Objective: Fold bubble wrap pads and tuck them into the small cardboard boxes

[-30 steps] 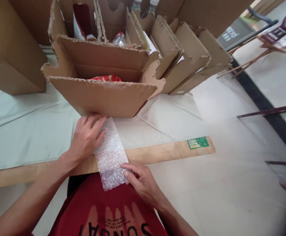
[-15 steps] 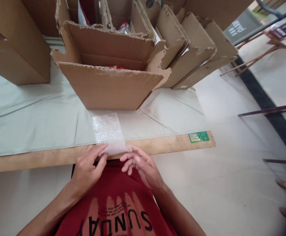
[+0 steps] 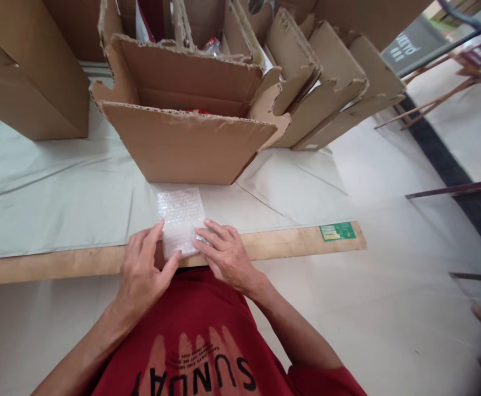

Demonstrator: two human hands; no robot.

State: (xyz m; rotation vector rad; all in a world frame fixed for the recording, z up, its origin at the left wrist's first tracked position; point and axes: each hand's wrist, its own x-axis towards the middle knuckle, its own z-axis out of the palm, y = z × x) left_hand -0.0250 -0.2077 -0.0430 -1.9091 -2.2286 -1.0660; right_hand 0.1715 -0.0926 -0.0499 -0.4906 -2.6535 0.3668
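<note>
A piece of clear bubble wrap (image 3: 180, 220) lies at the near edge of the table, partly on the cloth and partly on the bare wooden edge. My left hand (image 3: 143, 261) is at its left side, thumb and fingers apart, with fingertips touching the left edge and near corner. My right hand (image 3: 226, 256) rests on its right side, fingers stretched out and lying flat over the edge. Whether anything lies inside the wrap cannot be made out.
A cut-open cardboard box (image 3: 191, 146) stands just beyond the wrap, with red items inside. More cardboard bins (image 3: 327, 104) stand behind and right. A tall carton (image 3: 38, 82) is at left. A green label (image 3: 337, 231) marks the wooden edge's right end (image 3: 360, 242).
The wrap's near edge, raised between my hands before, now lies flat. My right hand has moved forward and left onto the wrap, and my left fingers have spread along its left side.
</note>
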